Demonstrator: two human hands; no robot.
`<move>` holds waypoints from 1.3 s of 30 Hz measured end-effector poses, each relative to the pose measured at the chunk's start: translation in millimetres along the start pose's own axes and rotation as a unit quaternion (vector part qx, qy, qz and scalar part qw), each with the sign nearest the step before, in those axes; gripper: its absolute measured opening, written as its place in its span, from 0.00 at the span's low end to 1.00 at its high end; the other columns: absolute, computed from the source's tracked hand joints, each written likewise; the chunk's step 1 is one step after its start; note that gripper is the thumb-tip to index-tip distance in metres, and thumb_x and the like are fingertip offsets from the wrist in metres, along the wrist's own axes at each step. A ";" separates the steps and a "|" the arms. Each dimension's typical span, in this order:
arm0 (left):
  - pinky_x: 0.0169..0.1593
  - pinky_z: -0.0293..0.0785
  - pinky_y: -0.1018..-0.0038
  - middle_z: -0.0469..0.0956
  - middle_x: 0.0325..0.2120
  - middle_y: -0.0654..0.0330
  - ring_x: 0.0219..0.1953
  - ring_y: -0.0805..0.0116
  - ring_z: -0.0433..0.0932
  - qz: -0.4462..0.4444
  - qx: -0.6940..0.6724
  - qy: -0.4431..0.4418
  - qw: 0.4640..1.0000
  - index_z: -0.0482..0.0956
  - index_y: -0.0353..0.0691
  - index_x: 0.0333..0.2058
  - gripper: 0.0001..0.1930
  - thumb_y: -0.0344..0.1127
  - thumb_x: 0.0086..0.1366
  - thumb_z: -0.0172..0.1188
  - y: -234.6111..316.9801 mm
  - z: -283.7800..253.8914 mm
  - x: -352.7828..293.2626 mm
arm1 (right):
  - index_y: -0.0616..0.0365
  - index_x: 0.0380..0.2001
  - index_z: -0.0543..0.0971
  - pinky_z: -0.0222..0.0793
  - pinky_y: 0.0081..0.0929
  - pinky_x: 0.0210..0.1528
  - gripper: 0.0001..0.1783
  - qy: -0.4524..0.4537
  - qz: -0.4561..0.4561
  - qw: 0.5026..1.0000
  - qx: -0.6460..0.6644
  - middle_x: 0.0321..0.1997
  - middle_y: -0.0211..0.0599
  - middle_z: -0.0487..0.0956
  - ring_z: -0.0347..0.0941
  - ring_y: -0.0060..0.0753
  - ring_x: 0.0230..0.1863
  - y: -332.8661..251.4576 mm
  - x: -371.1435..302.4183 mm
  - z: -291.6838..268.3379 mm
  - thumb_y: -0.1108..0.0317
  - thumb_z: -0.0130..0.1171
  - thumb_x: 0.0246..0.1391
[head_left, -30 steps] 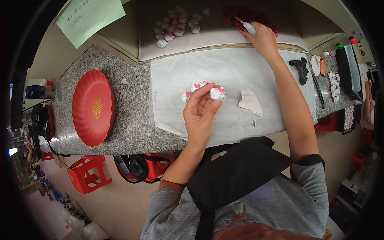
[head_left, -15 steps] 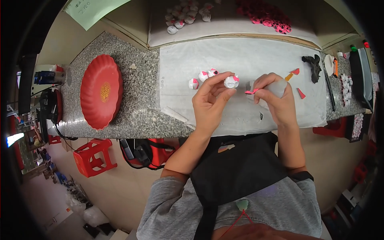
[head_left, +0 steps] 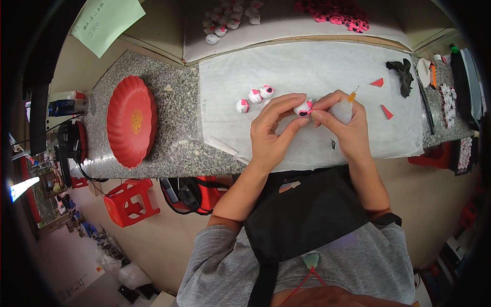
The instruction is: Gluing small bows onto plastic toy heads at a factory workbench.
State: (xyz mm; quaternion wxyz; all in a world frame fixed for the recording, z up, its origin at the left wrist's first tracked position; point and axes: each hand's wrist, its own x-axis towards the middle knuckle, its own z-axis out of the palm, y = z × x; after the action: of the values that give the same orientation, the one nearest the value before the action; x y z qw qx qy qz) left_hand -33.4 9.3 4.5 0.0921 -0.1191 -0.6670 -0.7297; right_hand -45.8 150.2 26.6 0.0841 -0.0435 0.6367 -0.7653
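My left hand (head_left: 268, 138) pinches a small white ball (head_left: 300, 109) with pink patches between thumb and fingertips. A pink-and-black piece (head_left: 306, 113) lies against the ball's front, its edge at the fingertips of my right hand (head_left: 353, 134). That same hand also keeps a translucent squeeze bottle (head_left: 341, 111) with an orange needle tip tucked against it, the needle pointing up and away. Left of my hands, several similar white balls (head_left: 254, 95) rest on the white sheet (head_left: 327, 66); one is partly hidden behind my left fingers.
A red scalloped tray (head_left: 132, 148) stands on the speckled counter (head_left: 179, 102) at the left. Red scraps (head_left: 387, 111) and a crumpled black piece (head_left: 403, 77) lie to the right. On the far shelf are more white balls (head_left: 220, 31) and a pink pile (head_left: 337, 15).
My hands have come together. The pink piece went from apart in my right fingers to against the ball. The bottle's needle end now shows, and the view has shifted slightly.
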 end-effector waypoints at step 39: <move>0.44 0.63 0.75 0.70 0.34 0.55 0.38 0.70 0.68 -0.140 -0.232 -0.072 0.960 0.69 0.29 0.35 0.11 0.22 0.50 0.52 8.0 -6.5 -2.6 | 0.66 0.30 0.70 0.64 0.16 0.22 0.13 -0.066 -0.003 0.997 0.047 0.28 0.37 0.71 0.66 0.22 0.23 5.4 -5.0 1.6 0.78 0.57 0.35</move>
State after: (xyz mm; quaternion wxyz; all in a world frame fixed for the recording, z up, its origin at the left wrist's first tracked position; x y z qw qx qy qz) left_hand -28.8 2.0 10.8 -0.0889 -0.0948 -0.4946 -0.8594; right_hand -40.3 148.6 21.8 0.1258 -0.0921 0.5929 -0.7900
